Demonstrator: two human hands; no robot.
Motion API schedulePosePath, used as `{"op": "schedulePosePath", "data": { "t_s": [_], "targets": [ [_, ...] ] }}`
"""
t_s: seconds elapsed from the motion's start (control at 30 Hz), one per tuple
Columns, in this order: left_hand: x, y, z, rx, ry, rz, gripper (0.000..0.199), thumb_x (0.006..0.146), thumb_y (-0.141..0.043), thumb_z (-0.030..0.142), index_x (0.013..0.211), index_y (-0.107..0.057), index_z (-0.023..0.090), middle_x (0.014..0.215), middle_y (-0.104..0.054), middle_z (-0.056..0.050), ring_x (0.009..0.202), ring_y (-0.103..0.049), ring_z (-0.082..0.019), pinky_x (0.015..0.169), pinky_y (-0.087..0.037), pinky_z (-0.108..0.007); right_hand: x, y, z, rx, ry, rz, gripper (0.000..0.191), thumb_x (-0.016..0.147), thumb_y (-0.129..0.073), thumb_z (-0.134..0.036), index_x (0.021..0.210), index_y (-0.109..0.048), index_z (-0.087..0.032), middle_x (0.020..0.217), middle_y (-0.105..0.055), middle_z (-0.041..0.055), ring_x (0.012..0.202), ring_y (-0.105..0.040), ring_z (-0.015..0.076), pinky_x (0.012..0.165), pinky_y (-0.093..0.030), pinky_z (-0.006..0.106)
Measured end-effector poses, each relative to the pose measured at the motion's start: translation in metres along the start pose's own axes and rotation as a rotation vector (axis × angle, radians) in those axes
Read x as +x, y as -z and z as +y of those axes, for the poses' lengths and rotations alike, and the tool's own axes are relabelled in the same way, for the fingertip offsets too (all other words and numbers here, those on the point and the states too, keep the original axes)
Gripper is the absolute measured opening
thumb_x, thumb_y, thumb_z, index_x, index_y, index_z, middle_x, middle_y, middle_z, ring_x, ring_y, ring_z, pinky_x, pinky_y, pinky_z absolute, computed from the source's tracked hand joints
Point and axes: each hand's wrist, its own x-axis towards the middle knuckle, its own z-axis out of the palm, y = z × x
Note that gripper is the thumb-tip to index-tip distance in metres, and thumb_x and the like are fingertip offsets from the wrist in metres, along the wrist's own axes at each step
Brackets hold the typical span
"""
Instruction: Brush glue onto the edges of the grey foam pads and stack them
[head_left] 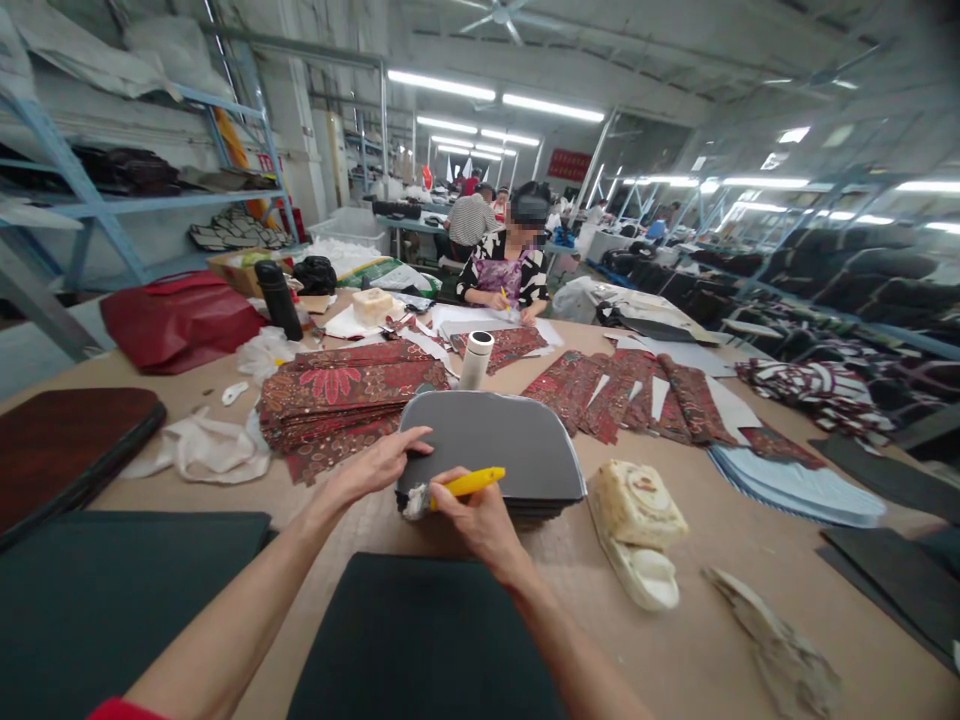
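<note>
A stack of grey panels (491, 440) with rounded corners lies on the brown table (637, 650). My left hand (386, 460) rests on the top panel's left side, fingers stretched out. In my right hand (476, 510) is a brush with a yellow handle (480, 481), its whitish, clotted head (417, 500) at the stack's front left corner. Right of the stack sits a cream-coloured block-like container (639, 503), crusted on its surface, with a white dish (654, 578) in front of it. A dark green sheet (420, 640) lies between my forearms.
Patterned red fabric pieces (337, 390) lie behind and left of the stack, with more (600, 390) to the right. A white bottle (476, 361) stands just behind it. Another person (504, 270) works across the table. Light blue pieces (799, 485) lie at right, a dark red bag (180, 320) at left.
</note>
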Motion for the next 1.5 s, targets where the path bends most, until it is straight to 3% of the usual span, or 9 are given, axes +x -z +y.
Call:
{"op": "schedulePosePath", "data": {
  "t_s": [0.4, 0.5, 0.67, 0.83, 0.93, 1.03, 1.2, 1.4, 1.5],
  "targets": [
    [-0.002, 0.006, 0.022, 0.028, 0.070, -0.018, 0.067, 0.068, -0.032, 0.006, 0.133, -0.042, 0.015, 0.121, -0.063, -0.004, 0.119, -0.051, -0.017, 0.106, -0.034, -0.036, -0.052, 0.147, 0.034, -0.380, -0.140, 0.542, 0.040, 0.073, -0.058, -0.056, 0.069, -0.063, -0.017, 0.048, -0.049, -0.0031, 0.046, -0.045, 0.0123, 0.048, -0.036, 0.024],
    [-0.001, 0.007, 0.023, 0.037, 0.081, -0.025, 0.067, 0.068, -0.031, 0.007, 0.134, -0.041, 0.014, 0.121, -0.063, -0.005, 0.120, -0.051, -0.017, 0.106, -0.034, -0.037, -0.052, 0.150, 0.028, -0.303, -0.136, 0.629, 0.042, 0.071, -0.059, -0.057, 0.071, -0.063, -0.016, 0.046, -0.045, -0.0043, 0.045, -0.043, 0.0111, 0.046, -0.035, 0.023],
    [0.001, 0.009, 0.025, 0.055, 0.091, -0.049, 0.066, 0.069, -0.032, 0.009, 0.135, -0.039, 0.014, 0.124, -0.062, -0.005, 0.123, -0.048, -0.018, 0.108, -0.031, -0.037, -0.034, 0.130, 0.024, -0.189, -0.087, 0.453, 0.040, 0.068, -0.061, -0.056, 0.068, -0.062, -0.016, 0.048, -0.046, -0.0046, 0.044, -0.040, 0.0098, 0.045, -0.033, 0.022],
    [-0.006, 0.012, 0.029, 0.067, 0.108, -0.095, 0.060, 0.079, -0.043, 0.024, 0.138, -0.034, 0.015, 0.126, -0.060, -0.009, 0.121, -0.050, -0.022, 0.105, -0.034, -0.040, -0.050, 0.179, 0.030, -0.340, -0.146, 0.660, 0.041, 0.068, -0.058, -0.056, 0.057, -0.056, -0.017, 0.046, -0.044, -0.0036, 0.044, -0.040, 0.0104, 0.045, -0.032, 0.023],
    [-0.014, 0.008, 0.028, 0.181, 0.076, -0.015, 0.070, 0.073, -0.061, 0.033, 0.138, -0.036, 0.021, 0.129, -0.057, -0.010, 0.120, -0.050, -0.026, 0.103, -0.037, -0.042, -0.061, 0.204, 0.029, -0.360, -0.157, 0.780, 0.039, 0.070, -0.059, -0.054, 0.057, -0.054, -0.017, 0.046, -0.041, -0.0044, 0.045, -0.039, 0.0095, 0.044, -0.031, 0.022],
    [-0.020, 0.002, 0.023, 0.317, 0.019, 0.053, 0.073, 0.066, -0.069, 0.024, 0.135, -0.042, 0.023, 0.133, -0.052, -0.011, 0.122, -0.047, -0.028, 0.103, -0.037, -0.041, -0.056, 0.193, 0.025, -0.221, -0.137, 0.760, 0.038, 0.070, -0.061, -0.053, 0.060, -0.054, -0.017, 0.046, -0.040, -0.0054, 0.044, -0.036, 0.0082, 0.042, -0.029, 0.021],
    [-0.020, 0.000, 0.010, 0.318, -0.009, 0.038, 0.074, 0.067, -0.069, 0.021, 0.135, -0.040, 0.022, 0.129, -0.054, -0.010, 0.119, -0.049, -0.027, 0.100, -0.039, -0.040, -0.038, 0.162, 0.024, -0.116, -0.174, 0.495, 0.039, 0.068, -0.063, -0.054, 0.064, -0.056, -0.017, 0.046, -0.040, -0.0059, 0.042, -0.033, 0.0075, 0.041, -0.025, 0.021],
    [-0.020, 0.005, -0.002, 0.206, -0.029, 0.029, 0.073, 0.070, -0.068, 0.028, 0.137, -0.038, 0.027, 0.121, -0.060, -0.006, 0.114, -0.052, -0.026, 0.098, -0.041, -0.040, -0.045, 0.168, 0.023, -0.282, -0.196, 0.709, 0.038, 0.070, -0.061, -0.053, 0.064, -0.058, -0.016, 0.048, -0.042, -0.0047, 0.045, -0.037, 0.0089, 0.044, -0.029, 0.022],
    [-0.018, 0.007, -0.005, 0.165, -0.017, 0.011, 0.073, 0.070, -0.069, 0.031, 0.136, -0.040, 0.029, 0.122, -0.060, -0.006, 0.115, -0.052, -0.028, 0.098, -0.041, -0.043, -0.039, 0.146, 0.021, -0.216, -0.211, 0.593, 0.036, 0.071, -0.061, -0.052, 0.070, -0.061, -0.016, 0.048, -0.044, -0.0052, 0.044, -0.038, 0.0088, 0.044, -0.030, 0.021]
  ]
}}
